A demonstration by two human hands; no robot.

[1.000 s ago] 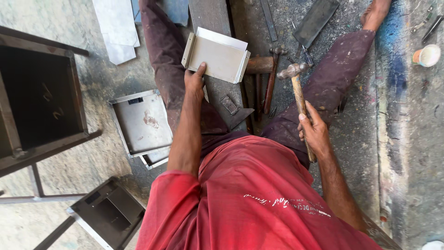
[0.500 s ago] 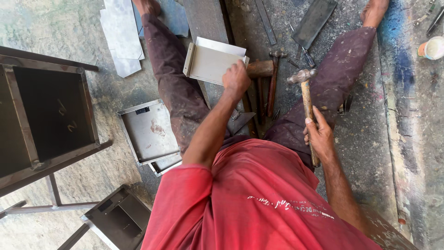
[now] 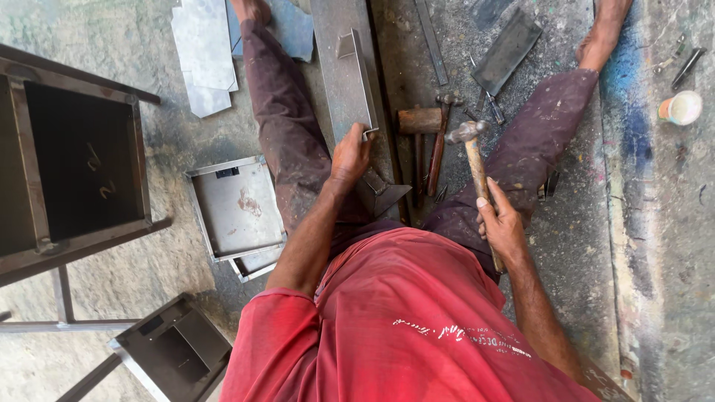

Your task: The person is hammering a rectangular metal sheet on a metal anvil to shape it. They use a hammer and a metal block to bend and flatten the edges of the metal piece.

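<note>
Probably a metal workshop: sheet-metal trays, hammers, stained concrete floor.

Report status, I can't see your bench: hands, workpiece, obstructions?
Left hand grips sheet-metal tray, stood on edge. Right hand holds hammer, raised. Second hammer lies between.

- Our left hand covers the near end of the folded sheet-metal piece, so we cannot see its fingers' grip.
- The hammer handle's lower end vanishes under our right hand.
- The metal frame is cut off by the left edge.
</note>
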